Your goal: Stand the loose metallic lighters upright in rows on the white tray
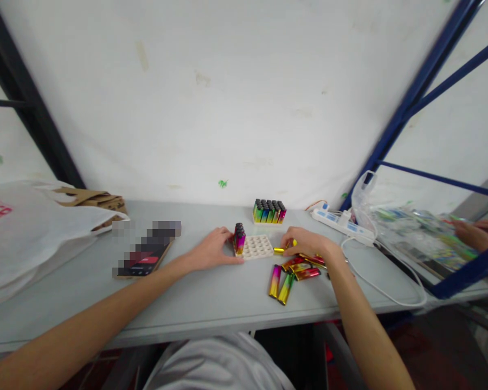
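The white tray sits on the gray table, right between the two hands. It has rows of round holes, and a few standing lighters fill its left end. The left hand holds that end, with its thumb at the near corner and its fingers by the lighters. The right hand is well apart from the left one. It bends down over the pile of lighters, near a yellow lighter by the tray's right end. Its fingertips are hard to see, so I can't tell if they pinch anything.

Each lighter looks light and hard. The shiny sides are probably smooth and a bit slippery, so a soft, sure pinch should do. The best place to hold one is round its middle, with the thumb on one flat side and a finger on the other. The pink and yellow lighter and the green and yellow lighter lie closest to the table's front edge, easy to grab.

The tray looks stiff but light. It could slide if bumped, so its end is a good place to hold.
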`<state>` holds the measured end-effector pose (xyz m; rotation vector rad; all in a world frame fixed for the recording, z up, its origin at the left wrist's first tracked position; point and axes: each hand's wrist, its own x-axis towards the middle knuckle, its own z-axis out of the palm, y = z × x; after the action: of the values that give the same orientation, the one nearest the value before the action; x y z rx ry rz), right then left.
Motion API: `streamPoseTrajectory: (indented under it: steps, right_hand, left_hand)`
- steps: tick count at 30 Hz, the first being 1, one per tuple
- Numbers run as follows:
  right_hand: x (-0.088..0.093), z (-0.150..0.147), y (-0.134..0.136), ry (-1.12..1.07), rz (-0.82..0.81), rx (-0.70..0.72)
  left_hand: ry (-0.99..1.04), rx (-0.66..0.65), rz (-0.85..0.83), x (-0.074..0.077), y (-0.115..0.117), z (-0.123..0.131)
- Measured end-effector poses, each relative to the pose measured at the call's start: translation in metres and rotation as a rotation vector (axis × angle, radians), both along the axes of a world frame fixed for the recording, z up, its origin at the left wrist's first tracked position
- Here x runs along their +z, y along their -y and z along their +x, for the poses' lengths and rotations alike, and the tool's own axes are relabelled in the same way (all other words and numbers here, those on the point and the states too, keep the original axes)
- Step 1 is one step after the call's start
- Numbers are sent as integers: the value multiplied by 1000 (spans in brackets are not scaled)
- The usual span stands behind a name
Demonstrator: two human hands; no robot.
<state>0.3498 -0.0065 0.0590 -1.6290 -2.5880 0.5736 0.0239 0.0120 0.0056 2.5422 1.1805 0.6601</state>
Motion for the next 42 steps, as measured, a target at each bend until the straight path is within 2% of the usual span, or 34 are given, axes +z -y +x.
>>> streamPoseTrajectory:
  steps: [6, 11, 13, 17, 23, 26, 30, 34, 42]
  right_hand:
    - [8, -5, 1, -323, 86, -10]
    - [17, -26, 5, -548, 299, -40]
    - [16, -37, 4, -664, 310, -81]
    - [9, -59, 0, -819, 221, -133]
    - [1, -81, 2, -1019, -5, -18]
    - [-3, -88, 2, -1141, -110, -28]
    - [-8, -97, -1, -1175, -211, -220]
    - [-11, -102, 1, -1127, -185, -445]
    - [-14, -102, 4, -1002, -120, -447]
  left_hand:
    - [-14, 21, 27, -1, -2, -1]
    - [-41, 36, 53, -3, -2, -1]
    - [-39, 33, 63, -4, -2, -2]
    - [-8, 25, 70, -7, -3, -2]
    - [-7, 32, 88, -9, -4, -1]
    - [-13, 34, 99, -9, -3, -1]
    - [0, 30, 103, -9, -3, -1]
    - [-18, 15, 102, -9, -4, -1]
    - [-17, 9, 80, -7, -3, -1]
